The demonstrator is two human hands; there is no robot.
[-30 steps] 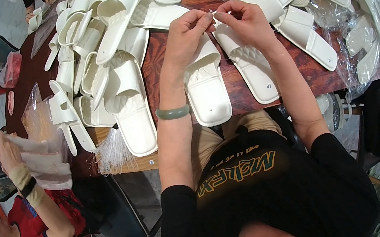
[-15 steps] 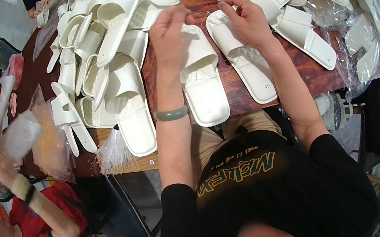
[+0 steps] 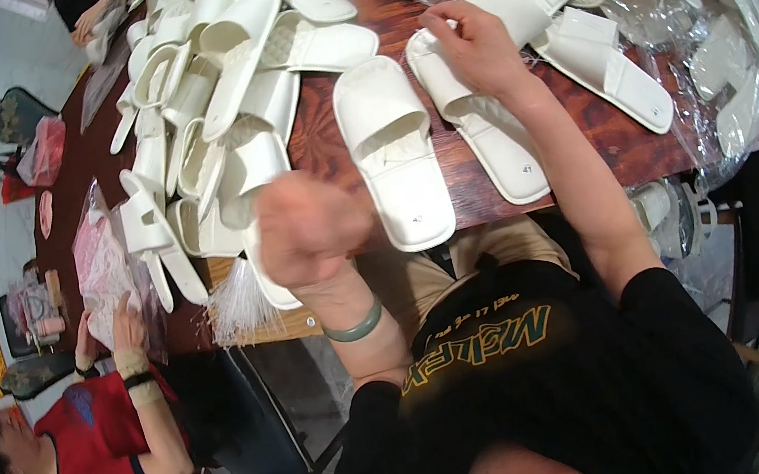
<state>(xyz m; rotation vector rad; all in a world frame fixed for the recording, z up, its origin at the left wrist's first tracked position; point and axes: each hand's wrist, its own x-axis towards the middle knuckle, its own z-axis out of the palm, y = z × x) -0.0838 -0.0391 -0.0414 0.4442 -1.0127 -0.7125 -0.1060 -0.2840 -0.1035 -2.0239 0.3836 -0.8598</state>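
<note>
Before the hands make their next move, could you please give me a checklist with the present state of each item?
1. Left slipper lies right way up: ok.
2. Right slipper lies right way up beside it: ok.
3. Right hand is at the right slipper's far end: ok.
4. Left hand is empty: cannot tell, blurred.
5. Thread bundle lies at the table's near edge: ok.

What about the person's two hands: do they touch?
No, the right hand is over a white slipper, well apart from the left hand.

Brn wood tbl [image 3: 318, 136] w/ wht slippers [image 3: 392, 156], clr plastic [image 3: 650, 17], thin strands [image 3: 245, 304].
</note>
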